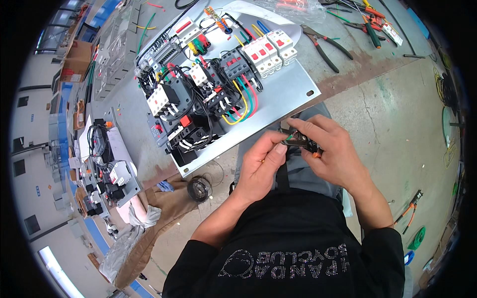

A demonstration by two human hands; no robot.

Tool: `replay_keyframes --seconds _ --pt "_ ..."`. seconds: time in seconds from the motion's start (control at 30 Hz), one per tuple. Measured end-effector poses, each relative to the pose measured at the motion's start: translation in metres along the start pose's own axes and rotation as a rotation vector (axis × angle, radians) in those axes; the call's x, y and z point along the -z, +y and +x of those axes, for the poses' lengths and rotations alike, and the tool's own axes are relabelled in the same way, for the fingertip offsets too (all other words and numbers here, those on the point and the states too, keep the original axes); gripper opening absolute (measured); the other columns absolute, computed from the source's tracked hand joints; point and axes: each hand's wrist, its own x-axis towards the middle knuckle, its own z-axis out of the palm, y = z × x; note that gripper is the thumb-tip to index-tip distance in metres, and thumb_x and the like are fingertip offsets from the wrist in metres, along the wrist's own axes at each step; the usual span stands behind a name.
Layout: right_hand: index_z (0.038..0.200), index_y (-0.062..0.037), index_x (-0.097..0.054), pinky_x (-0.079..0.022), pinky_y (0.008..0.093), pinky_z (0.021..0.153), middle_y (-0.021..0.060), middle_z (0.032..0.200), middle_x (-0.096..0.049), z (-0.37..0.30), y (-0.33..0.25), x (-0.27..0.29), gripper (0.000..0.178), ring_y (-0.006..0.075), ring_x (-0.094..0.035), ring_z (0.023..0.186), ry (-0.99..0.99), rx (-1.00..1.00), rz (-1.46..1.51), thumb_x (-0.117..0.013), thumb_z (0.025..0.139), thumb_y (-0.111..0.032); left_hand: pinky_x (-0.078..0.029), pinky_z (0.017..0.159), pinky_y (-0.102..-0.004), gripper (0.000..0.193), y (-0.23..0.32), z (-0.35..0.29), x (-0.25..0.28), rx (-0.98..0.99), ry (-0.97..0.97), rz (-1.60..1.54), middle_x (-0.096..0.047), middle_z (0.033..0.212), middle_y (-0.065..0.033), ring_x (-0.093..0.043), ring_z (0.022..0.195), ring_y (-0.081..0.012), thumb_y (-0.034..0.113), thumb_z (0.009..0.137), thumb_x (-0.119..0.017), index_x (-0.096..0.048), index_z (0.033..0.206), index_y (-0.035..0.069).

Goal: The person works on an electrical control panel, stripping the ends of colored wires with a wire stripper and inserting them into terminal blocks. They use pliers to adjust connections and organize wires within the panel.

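Note:
Just in front of my body and below the near edge of the metal mounting plate [284, 102], both hands meet. My left hand [263, 163] pinches a short green wire [290, 137] between thumb and forefinger. Closed around a dark plier-like tool [297, 142] with orange on its handle is my right hand [334, 151]. The wire's end lies at the tool's head; whether the jaws grip it is too small to tell. The plate carries white circuit breakers [268, 52], contactors [161, 101] and a loop of yellow, green and red wires [243, 107].
Large pliers [325, 47] lie open on the grey bench, with more hand tools [372, 30] at the far right. A second wired panel [121, 174] sits at the left. On the floor are a black wire coil [198, 189], an orange-handled tool [410, 208] and a green coil [417, 238].

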Motion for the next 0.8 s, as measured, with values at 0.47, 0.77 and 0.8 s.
replay_keyframes --seconds 0.47,0.77,0.8 --pt "0.135 -0.0084 -0.07 -0.051 0.0445 0.072 0.0129 0.087 -0.058 -0.0017 -0.0006 -0.0011 0.062 0.0347 -0.062 0.081 0.003 -0.035 0.009 -0.078 0.074 0.0 -0.036 0.067 -0.0223 0.023 -0.0027 -0.0007 -0.0023 -0.021 0.022 0.053 -0.05 0.087 0.0044 -0.042 0.076 -0.0045 0.016 0.114 -0.052 -0.06 0.129 0.0" --pt "0.133 -0.0082 -0.071 -0.051 0.0429 0.069 0.0121 0.083 -0.058 -0.003 0.0017 -0.0022 0.061 0.0329 -0.062 0.078 -0.003 -0.045 0.022 -0.078 0.073 0.001 -0.035 0.067 -0.0214 0.024 -0.0028 -0.0011 -0.0034 -0.03 0.014 0.064 -0.05 0.088 0.0054 -0.041 0.075 -0.0033 0.017 0.115 -0.051 -0.062 0.129 0.001" --pt "0.133 -0.0083 -0.071 -0.051 0.0425 0.068 0.0118 0.083 -0.057 -0.0032 0.0016 -0.0021 0.061 0.0324 -0.062 0.077 -0.005 -0.046 0.019 -0.078 0.073 0.001 -0.035 0.067 -0.0214 0.024 -0.003 -0.0014 -0.0034 -0.036 0.016 0.076 -0.05 0.088 0.0055 -0.041 0.075 -0.0032 0.017 0.115 -0.051 -0.062 0.129 0.001"
